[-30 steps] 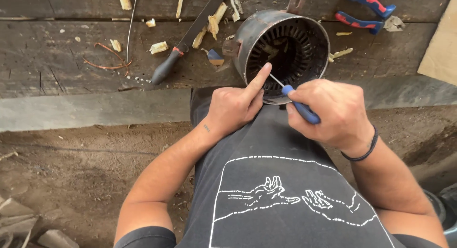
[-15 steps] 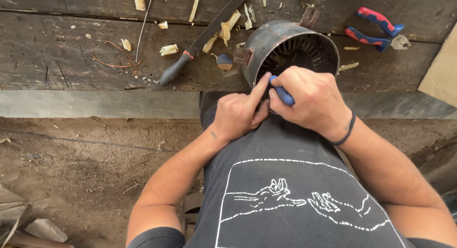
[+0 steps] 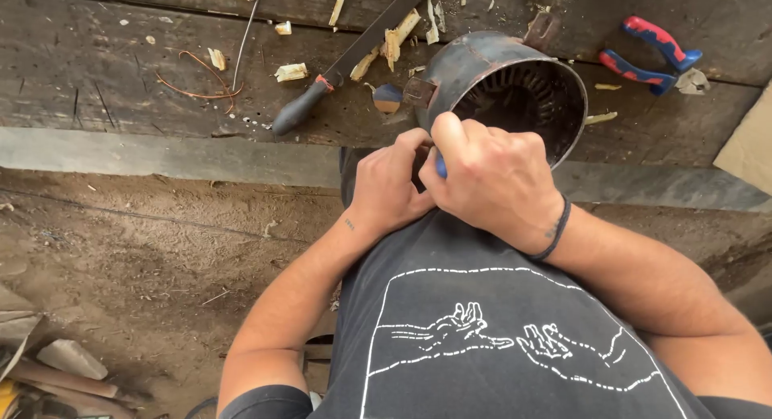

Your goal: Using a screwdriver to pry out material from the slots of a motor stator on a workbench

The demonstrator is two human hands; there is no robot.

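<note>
Right hand is clenching around a blue-handled tool, mostly hidden, probably a small screwdriver. Left hand is pressing in beside it, fingers curled, touching the right; I cannot tell whether it grips anything. Both are working at the lower rim of the dark metal stator housing, lying on its side at the tabletop near edge. Best bracing the housing and keeping the tip shallow. Farther back, a black-handled file and red-blue pliers are lying.
</note>
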